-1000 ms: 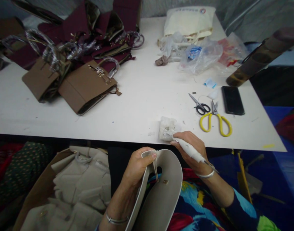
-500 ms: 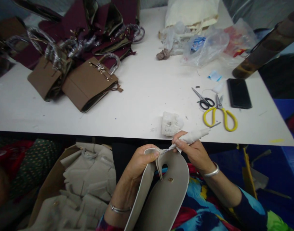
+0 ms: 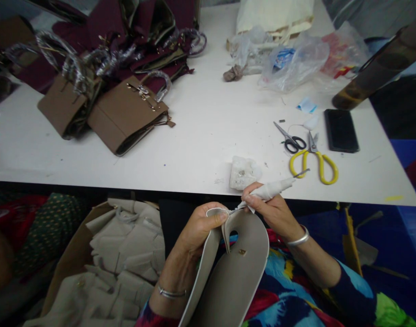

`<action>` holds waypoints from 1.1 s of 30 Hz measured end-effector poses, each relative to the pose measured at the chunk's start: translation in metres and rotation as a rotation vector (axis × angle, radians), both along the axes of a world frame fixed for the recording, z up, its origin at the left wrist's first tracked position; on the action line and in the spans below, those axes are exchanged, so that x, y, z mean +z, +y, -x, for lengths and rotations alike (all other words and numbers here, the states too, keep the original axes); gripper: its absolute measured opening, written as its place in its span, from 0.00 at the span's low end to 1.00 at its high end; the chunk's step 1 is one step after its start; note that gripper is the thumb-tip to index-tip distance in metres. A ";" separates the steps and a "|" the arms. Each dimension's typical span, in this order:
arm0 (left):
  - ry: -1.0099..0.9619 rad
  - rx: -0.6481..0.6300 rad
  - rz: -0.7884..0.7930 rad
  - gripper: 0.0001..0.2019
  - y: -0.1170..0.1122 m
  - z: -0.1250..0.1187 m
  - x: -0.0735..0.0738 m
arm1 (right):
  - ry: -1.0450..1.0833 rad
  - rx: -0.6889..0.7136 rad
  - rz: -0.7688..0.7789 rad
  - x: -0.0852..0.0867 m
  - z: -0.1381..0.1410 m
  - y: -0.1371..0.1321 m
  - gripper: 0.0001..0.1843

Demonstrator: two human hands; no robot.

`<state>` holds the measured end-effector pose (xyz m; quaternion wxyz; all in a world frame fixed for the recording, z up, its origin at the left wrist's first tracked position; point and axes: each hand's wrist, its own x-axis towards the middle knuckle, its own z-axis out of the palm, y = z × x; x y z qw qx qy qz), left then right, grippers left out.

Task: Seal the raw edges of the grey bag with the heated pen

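Note:
My left hand (image 3: 203, 229) is closed on the upper edge of a grey bag panel (image 3: 244, 277), thumb on top. The panel is folded over, with a round hole and a small gold fitting in it. My right hand (image 3: 271, 211) grips a thin metal tool wrapped in white material (image 3: 274, 190). Its front tip meets the panel's edge just right of my left thumb. The other end of the metal sticks out toward the yellow-handled scissors (image 3: 320, 161). Close beyond my right hand, a whitish block (image 3: 242, 173) sits at the table's front edge.
Brown handbags (image 3: 126, 118) and maroon bags (image 3: 95, 27) crowd the table's left. Black-handled scissors (image 3: 294, 143), a phone (image 3: 342, 130) and plastic bags (image 3: 296, 63) lie right. A carton of grey bag pieces (image 3: 126, 245) stands below left. Someone's dotted clothing (image 3: 46, 231) shows beside it.
The view has shifted slightly. The wrapped tool's rear end has swung a little toward me, while both hands keep their holds on the panel and tool.

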<state>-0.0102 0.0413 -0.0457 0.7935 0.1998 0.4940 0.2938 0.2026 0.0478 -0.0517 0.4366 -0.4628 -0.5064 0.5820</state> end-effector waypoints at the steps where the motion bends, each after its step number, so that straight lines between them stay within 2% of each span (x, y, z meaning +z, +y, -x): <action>1: 0.004 0.004 0.000 0.22 -0.001 0.000 -0.001 | -0.009 0.004 -0.006 0.002 0.000 0.000 0.13; 6: 0.028 0.040 0.030 0.22 -0.005 -0.004 -0.003 | -0.028 0.048 -0.068 0.006 -0.002 0.002 0.11; 9: 0.038 0.078 0.032 0.23 -0.005 -0.005 0.000 | -0.028 0.127 -0.182 0.003 -0.009 0.006 0.07; 11: 0.048 0.082 0.033 0.23 -0.005 -0.005 0.005 | -0.048 0.230 -0.304 0.005 -0.015 0.007 0.06; 13: 0.056 0.067 0.042 0.24 -0.004 -0.005 0.011 | -0.110 0.378 -0.474 0.014 -0.021 0.008 0.06; 15: 0.047 0.055 0.047 0.24 -0.005 -0.005 0.016 | -0.258 0.514 -0.652 0.029 -0.025 0.005 0.07; 18: 0.018 0.054 0.027 0.22 -0.009 -0.006 0.018 | -0.494 0.611 -0.762 0.050 -0.032 -0.004 0.10; 21: 0.046 0.078 -0.027 0.21 -0.014 -0.007 0.015 | -0.408 0.576 -0.667 0.055 -0.039 -0.016 0.11; 25: 0.104 0.093 -0.150 0.19 -0.024 -0.005 0.016 | -0.227 0.237 -0.415 0.041 -0.031 -0.032 0.14; 27: 0.147 0.079 -0.228 0.18 -0.030 -0.005 0.023 | -0.188 0.156 -0.349 0.035 -0.018 -0.040 0.12; 29: 0.221 0.047 -0.322 0.17 -0.036 -0.005 0.033 | -0.174 0.154 -0.294 0.033 -0.003 -0.048 0.09; 33: 0.460 -0.033 -0.542 0.11 -0.052 -0.005 0.056 | -0.179 0.098 -0.225 0.034 0.015 -0.064 0.12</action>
